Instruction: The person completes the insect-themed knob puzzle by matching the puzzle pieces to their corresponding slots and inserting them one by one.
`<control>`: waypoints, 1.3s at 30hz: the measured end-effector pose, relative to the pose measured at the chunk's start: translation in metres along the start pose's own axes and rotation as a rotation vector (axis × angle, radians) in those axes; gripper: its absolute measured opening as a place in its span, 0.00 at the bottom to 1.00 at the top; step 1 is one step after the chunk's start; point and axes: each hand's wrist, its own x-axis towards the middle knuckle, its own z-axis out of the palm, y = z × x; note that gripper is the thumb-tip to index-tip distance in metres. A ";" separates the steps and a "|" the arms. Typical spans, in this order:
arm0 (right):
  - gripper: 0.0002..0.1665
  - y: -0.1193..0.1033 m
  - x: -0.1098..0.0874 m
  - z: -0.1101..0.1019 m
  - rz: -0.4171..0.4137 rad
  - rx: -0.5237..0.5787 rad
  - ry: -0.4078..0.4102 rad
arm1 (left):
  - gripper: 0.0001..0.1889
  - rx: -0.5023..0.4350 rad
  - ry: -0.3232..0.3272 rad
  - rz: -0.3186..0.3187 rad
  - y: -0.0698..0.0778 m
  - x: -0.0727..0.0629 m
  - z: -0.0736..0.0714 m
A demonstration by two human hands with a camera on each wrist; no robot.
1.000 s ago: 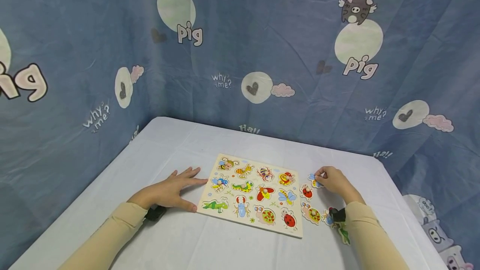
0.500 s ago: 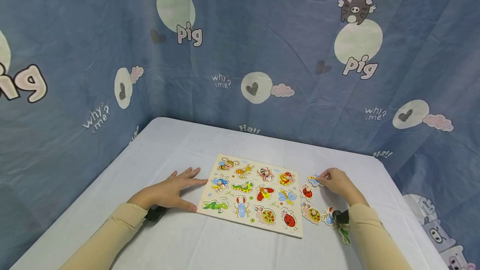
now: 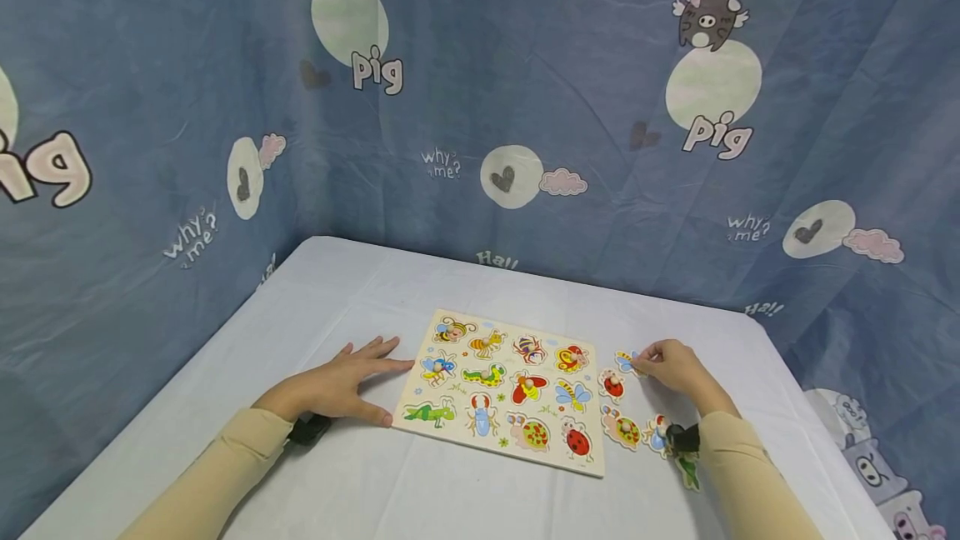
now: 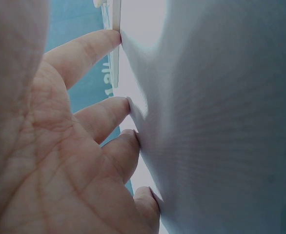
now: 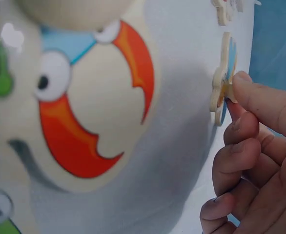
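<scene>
A wooden insect peg puzzle board (image 3: 557, 450) lies on the white table. My left hand (image 3: 337, 382) is spread at its left side. In the left wrist view, the index fingertip of the left hand (image 4: 50, 146) touches the board's edge, and other fingertips rest on the tabletop. To the right of the board, my right hand (image 3: 678, 369) pinches the knob of a blue-winged dragonfly puzzle piece (image 3: 626, 359). The right wrist view has thumb and index finger of the right hand (image 5: 260, 141) on that dragonfly piece (image 5: 224, 80), which is low over or on the table.
Loose pieces lie right of the board: a ladybug (image 3: 612, 384), a snail (image 3: 621, 429), a stag beetle (image 3: 657, 435) partly behind the wrist camera, and a green grasshopper (image 3: 687, 472). Several pieces sit in the board. A blue patterned curtain (image 3: 480, 90) hangs behind the table.
The right hand has shifted slightly right and toward me, and the dragonfly piece shows more of its face. The left hand and board stay put.
</scene>
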 end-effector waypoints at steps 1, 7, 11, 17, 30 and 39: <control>0.14 0.001 0.000 0.000 -0.005 0.005 0.000 | 0.48 -0.001 0.000 0.000 0.000 0.000 0.000; 0.13 0.004 0.001 0.001 -0.047 0.036 0.008 | 0.48 -0.007 0.001 -0.002 0.000 0.000 0.000; 0.11 0.005 0.001 0.002 -0.074 0.047 0.013 | 0.48 -0.007 0.002 -0.002 0.001 -0.001 0.000; 0.11 0.007 0.001 0.007 -0.084 0.047 0.015 | 0.48 -0.001 0.002 -0.002 0.000 0.000 0.001; 0.12 0.007 -0.003 0.008 -0.083 0.046 0.020 | 0.48 -0.001 -0.002 -0.011 -0.001 0.002 0.001; 0.14 0.004 -0.007 0.006 -0.076 0.073 0.009 | 0.48 0.006 -0.006 -0.007 -0.001 0.001 0.000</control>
